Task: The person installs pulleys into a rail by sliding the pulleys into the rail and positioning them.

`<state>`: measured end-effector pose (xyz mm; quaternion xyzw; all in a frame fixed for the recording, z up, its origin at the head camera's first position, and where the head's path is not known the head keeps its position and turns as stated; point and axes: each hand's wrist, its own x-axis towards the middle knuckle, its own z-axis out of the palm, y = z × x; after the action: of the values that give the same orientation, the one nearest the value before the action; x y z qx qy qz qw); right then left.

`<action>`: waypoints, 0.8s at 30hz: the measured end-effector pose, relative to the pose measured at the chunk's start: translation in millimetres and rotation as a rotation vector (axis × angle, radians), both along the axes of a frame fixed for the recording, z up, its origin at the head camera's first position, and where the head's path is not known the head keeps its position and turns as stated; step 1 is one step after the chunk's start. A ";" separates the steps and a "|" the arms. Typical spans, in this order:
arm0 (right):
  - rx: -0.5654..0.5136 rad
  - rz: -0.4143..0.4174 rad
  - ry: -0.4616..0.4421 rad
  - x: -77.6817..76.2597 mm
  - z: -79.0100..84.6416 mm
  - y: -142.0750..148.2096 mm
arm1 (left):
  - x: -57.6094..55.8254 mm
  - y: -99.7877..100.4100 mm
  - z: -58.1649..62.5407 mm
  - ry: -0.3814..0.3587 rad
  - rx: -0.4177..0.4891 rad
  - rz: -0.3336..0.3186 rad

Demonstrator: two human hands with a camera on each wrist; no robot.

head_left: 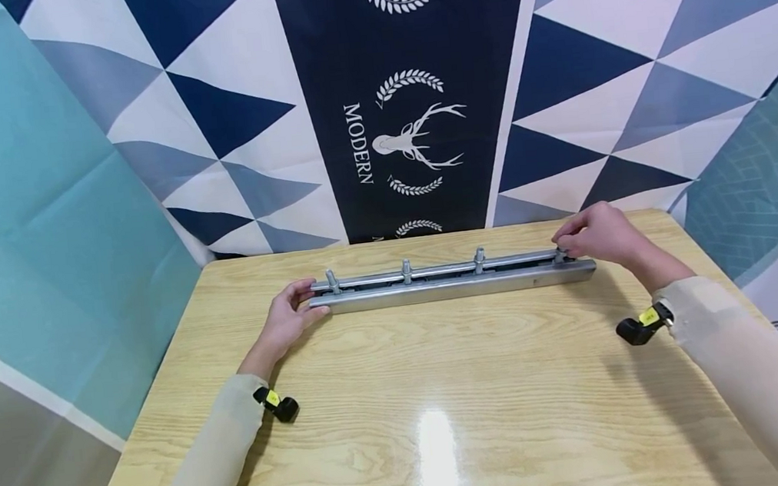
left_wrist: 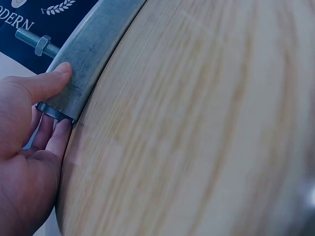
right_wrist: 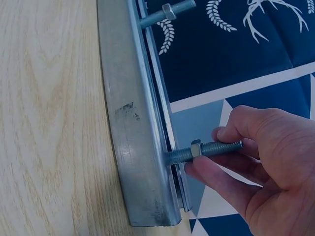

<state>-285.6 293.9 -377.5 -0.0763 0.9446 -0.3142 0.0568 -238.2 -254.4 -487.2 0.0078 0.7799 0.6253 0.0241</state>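
Note:
A long slotted metal channel (head_left: pixel 456 290) lies across the far part of the wooden table, its slot facing up. Several threaded bolts (head_left: pixel 406 271) stand upright along the slot, hex nuts (left_wrist: pixel 43 45) on their shafts. My left hand (head_left: pixel 286 314) grips the channel's left end, thumb on the near face and fingers under and behind the end. At the right end my right hand (head_left: pixel 600 236) pinches the last bolt (right_wrist: pixel 226 148) around its nut (right_wrist: pixel 196 148), with thumb and finger on opposite sides. Whatever holds the bolts inside the slot is hidden.
The wooden table (head_left: pixel 373 383) stretches toward me, with a bright glare spot near its front. Behind it hangs a patterned cloth (head_left: pixel 413 117), and a teal sheet (head_left: pixel 44 188) borders the left side. Small black cameras are strapped to both wrists.

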 end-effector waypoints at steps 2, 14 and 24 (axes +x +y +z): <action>0.005 0.001 0.001 0.7 -0.2 -1.6 | 0.6 -1.0 -0.1 -0.004 -0.003 0.000; 0.021 0.032 0.024 2.3 2.6 -9.8 | 0.6 -1.4 -0.7 -0.023 -0.020 0.011; 0.007 0.016 0.010 3.1 0.2 -8.7 | 1.3 1.9 2.4 0.005 -0.003 0.008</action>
<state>-282.5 285.2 -377.3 -0.0854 0.9454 -0.3098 0.0549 -236.9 -252.4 -484.9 0.0060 0.7809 0.6244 0.0197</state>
